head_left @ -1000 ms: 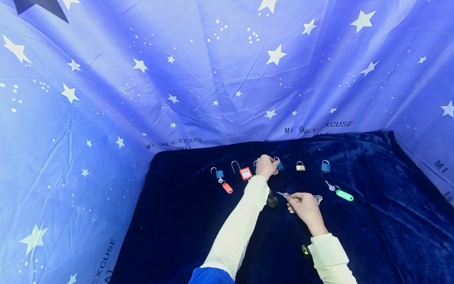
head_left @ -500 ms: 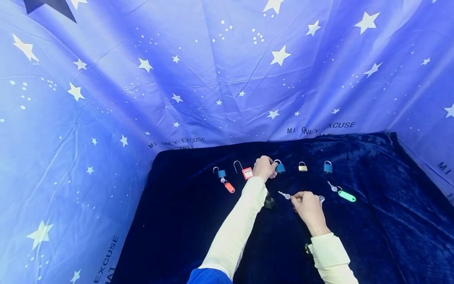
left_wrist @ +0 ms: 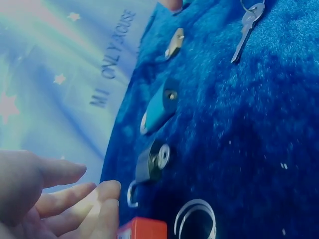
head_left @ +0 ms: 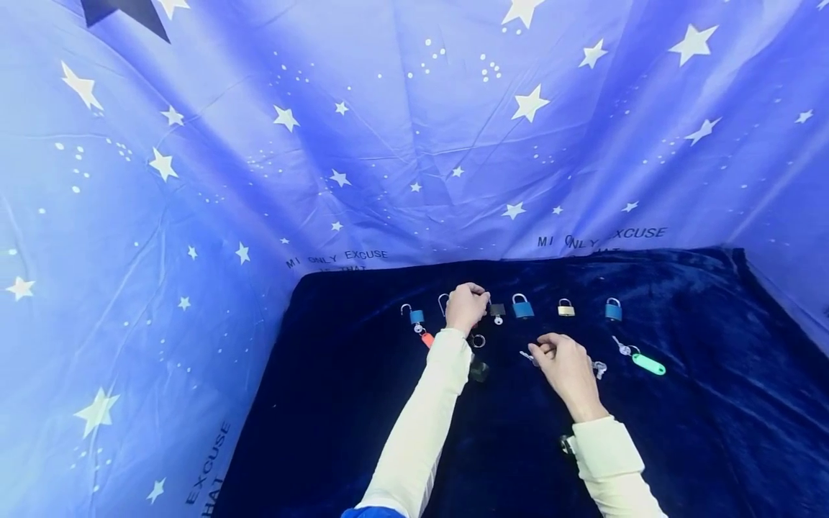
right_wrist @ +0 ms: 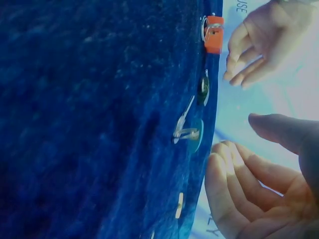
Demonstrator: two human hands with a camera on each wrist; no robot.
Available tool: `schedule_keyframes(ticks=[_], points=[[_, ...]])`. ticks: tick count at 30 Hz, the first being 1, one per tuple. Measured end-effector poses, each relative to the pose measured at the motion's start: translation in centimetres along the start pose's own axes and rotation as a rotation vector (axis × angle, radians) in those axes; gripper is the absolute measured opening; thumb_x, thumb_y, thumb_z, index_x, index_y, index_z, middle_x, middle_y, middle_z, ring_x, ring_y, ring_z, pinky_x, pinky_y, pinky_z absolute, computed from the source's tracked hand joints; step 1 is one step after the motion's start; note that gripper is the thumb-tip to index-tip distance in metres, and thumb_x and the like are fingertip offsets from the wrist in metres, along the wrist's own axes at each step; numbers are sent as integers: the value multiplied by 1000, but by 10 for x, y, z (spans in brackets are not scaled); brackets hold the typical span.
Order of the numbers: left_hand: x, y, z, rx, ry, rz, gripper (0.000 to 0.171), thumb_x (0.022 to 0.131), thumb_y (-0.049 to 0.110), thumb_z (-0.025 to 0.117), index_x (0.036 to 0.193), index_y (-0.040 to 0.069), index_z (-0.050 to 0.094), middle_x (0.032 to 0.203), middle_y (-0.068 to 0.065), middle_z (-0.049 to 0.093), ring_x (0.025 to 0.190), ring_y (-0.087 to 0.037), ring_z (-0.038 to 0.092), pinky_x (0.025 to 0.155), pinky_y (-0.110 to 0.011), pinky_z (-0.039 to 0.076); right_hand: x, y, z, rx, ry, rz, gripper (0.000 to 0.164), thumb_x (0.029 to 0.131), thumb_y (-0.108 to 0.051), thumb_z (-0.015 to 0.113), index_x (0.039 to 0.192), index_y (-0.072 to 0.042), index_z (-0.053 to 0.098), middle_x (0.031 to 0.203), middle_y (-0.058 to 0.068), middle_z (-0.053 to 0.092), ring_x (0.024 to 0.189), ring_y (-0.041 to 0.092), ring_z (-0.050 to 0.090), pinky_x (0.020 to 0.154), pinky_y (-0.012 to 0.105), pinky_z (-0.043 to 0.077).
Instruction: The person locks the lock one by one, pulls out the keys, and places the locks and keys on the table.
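My left hand [head_left: 468, 308] hovers over the red padlock [left_wrist: 144, 229], fingers loosely bent and holding nothing. Beside it sits a black padlock [head_left: 497, 310], its shackle open and a key [head_left: 498, 321] in it. A blue padlock [head_left: 522, 309] is right of that. In the right wrist view my right hand [right_wrist: 259, 194] has thumb and fingers apart with nothing between them. A silver key [right_wrist: 183, 119] rests on the cloth near the blue padlock; in the head view the right fingers partly cover this key [head_left: 527, 355].
At the left lies an open blue padlock [head_left: 417, 316] with a key and red tag [head_left: 427, 339]. A brass padlock [head_left: 566, 309] and another blue padlock [head_left: 613, 310] stand right. A green-tagged key [head_left: 623, 347] lies below them. Starred fabric [head_left: 414, 144] hangs behind the dark cloth [head_left: 337, 403].
My left hand has moved left from beside the middle blue padlock, uncovering the black padlock and covering the red one. My right fingers now cover more of the silver key. The head view has shifted.
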State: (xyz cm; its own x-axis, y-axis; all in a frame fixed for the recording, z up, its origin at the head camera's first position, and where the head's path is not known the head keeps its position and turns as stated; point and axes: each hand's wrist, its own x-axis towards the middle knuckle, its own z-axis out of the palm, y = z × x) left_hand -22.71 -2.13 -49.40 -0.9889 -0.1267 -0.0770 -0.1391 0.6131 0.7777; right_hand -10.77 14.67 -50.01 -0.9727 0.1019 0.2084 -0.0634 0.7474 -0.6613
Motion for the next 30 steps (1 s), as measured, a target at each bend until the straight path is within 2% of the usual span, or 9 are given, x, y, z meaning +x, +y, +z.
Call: schedule_keyframes(ticks=[5,8,13,16,20,24,30], points=[[-4,-14,-8,-94,27,-33,12,92,22,69,99,15,76,79,3,76,58,-8,69,80,-30,55,6,-3,4,9,-7,-11,24,91,-19,70,101,2,72,85,11,72,79,29,69,77,53,52],[-8,-20,-13,-169,37,-23,15,92,19,69,103,11,75,82,-2,77,62,-14,72,80,-28,56,10,-5,8,17,-26,-3,25,91,-20,70,103,2,72,85,11,72,79,28,69,77,52,51],[-14,-31,-15,-399,-2,14,21,93,8,65,109,-4,71,89,-20,75,68,-30,74,60,-26,59,16,-7,18,28,-45,-6,26,91,-21,71,103,2,71,85,10,72,78,26,68,78,52,51],[-16,-36,-11,-506,-42,19,23,93,4,63,111,-9,69,92,-26,73,70,-35,73,53,-25,58,20,-7,23,35,-57,-9,25,91,-21,71,104,1,71,86,10,72,78,26,68,77,52,51],[-18,-37,-6,-552,-72,20,23,94,4,64,111,-9,68,93,-26,73,71,-32,74,55,-26,59,28,-9,28,41,-78,-7,27,91,-21,71,106,1,71,87,10,72,79,26,68,76,51,51],[-20,-34,-2,-559,-89,9,24,95,6,63,113,-9,68,93,-24,74,74,-34,74,56,-26,59,36,-11,33,42,-97,-12,29,92,-20,69,110,3,69,89,12,72,80,27,69,76,51,51],[-23,-25,1,-562,-126,-44,27,95,5,62,117,-10,65,97,-22,74,78,-38,74,61,-32,61,47,-14,42,44,-148,-10,35,94,-17,65,118,8,64,102,22,68,95,37,66,84,54,50]])
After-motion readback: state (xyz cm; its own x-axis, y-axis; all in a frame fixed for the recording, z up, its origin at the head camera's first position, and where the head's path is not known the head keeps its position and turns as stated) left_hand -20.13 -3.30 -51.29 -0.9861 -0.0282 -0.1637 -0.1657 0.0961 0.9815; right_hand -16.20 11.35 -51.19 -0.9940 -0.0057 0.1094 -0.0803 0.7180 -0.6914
